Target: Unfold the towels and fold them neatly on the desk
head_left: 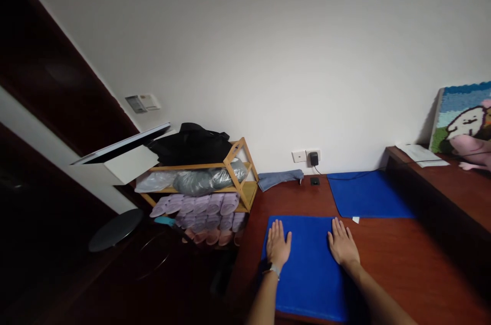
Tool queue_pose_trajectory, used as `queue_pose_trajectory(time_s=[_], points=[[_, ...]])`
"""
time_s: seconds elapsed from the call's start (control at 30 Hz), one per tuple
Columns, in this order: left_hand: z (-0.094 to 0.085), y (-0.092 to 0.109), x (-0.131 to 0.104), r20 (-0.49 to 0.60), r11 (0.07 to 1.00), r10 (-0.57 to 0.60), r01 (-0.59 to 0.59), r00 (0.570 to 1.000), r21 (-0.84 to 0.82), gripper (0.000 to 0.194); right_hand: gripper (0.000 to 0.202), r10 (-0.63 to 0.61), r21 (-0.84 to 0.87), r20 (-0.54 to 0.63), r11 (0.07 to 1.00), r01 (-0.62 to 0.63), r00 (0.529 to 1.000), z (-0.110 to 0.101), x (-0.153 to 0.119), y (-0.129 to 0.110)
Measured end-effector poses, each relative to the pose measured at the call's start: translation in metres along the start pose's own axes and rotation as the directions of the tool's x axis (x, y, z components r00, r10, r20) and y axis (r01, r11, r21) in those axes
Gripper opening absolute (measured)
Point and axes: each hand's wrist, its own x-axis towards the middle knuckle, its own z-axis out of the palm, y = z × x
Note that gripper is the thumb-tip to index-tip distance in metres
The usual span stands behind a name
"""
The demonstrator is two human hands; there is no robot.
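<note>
A blue cloth (309, 269) lies spread flat on the reddish-brown wooden desk (406, 258). On its left side my left hand (278, 246) rests palm down, fingers stretched out and thumb apart; a watch is on that wrist. My right hand (343, 244) lies flat across the cloth's right edge, fingers extended. Neither hand grips anything. Farther back on the desk lies a second blue cloth (368, 194), with a small white tag (356, 219) at its front edge.
A folded grey-blue cloth (282, 179) lies by the wall, near a plugged-in black adapter (313, 158) with a cable. Left of the desk stands a wooden rack (245, 182) with slippers (207, 204) and a black bag (195, 146). A raised shelf (456, 177) borders the right side.
</note>
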Motion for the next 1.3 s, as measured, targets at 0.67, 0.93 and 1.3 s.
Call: queue_pose_trajectory(time_s=[0.67, 0.93, 1.3], points=[[0.004, -0.047, -0.012, -0.089, 0.996, -0.077, 0.080, 0.993, 0.033, 0.071, 0.070, -0.044, 0.071, 0.004, 0.997, 0.043, 0.999, 0.005, -0.056, 0.006], [-0.012, -0.005, -0.013, -0.162, 0.997, 0.070, -0.066, 0.984, 0.028, 0.066, 0.069, -0.046, 0.087, 0.008, 0.995, 0.045, 0.999, -0.009, -0.064, 0.000], [0.000, 0.114, -0.085, 0.097, 0.928, 0.359, -0.345, 0.928, -0.138, 0.064, 0.068, -0.073, 0.051, -0.012, 0.996, 0.073, 0.997, -0.002, -0.063, 0.002]])
